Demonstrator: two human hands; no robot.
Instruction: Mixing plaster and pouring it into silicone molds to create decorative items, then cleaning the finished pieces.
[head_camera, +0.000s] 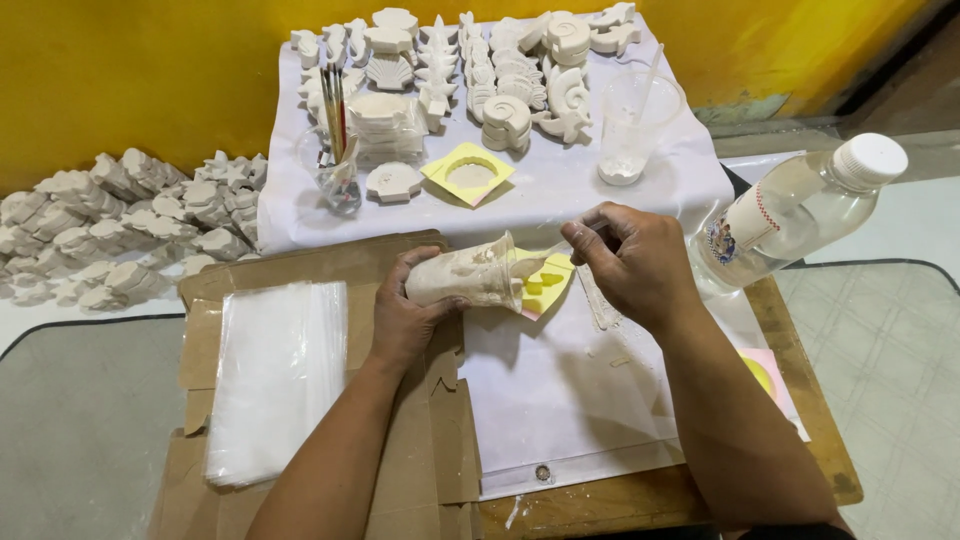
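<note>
1. Plaster-smeared clear plastic cup (465, 277) lies tipped on its side in the left hand (410, 315), mouth toward the right hand (632, 262); fingers wrap its body.
2. Right hand is pinched narrow on a thin clear stick (548, 252) that reaches into the cup mouth.
3. Directly under the cup mouth: yellow square mould (545, 285) on a white sheet (560, 390).
4. Handling judgement: the cup looks thin-walled and soft, likely to flex if squeezed; wet slurry makes the rim slippery. Best held round the mid-body, as now.
5. Beyond the right hand: clear plastic bottle (790, 215) with white cap, lying tilted, with a white label band bearing a small coloured picture.
6. Left of the left hand: stack of clear plastic bags (275, 390) on flattened brown cardboard (420, 450).
7. Ahead of both hands: a second yellow mould (468, 173), a clear cup of brushes (335, 165), an empty clear cup (635, 125), and white plaster sea-shape casts (500, 70); more casts are heaped far left (120, 230).
</note>
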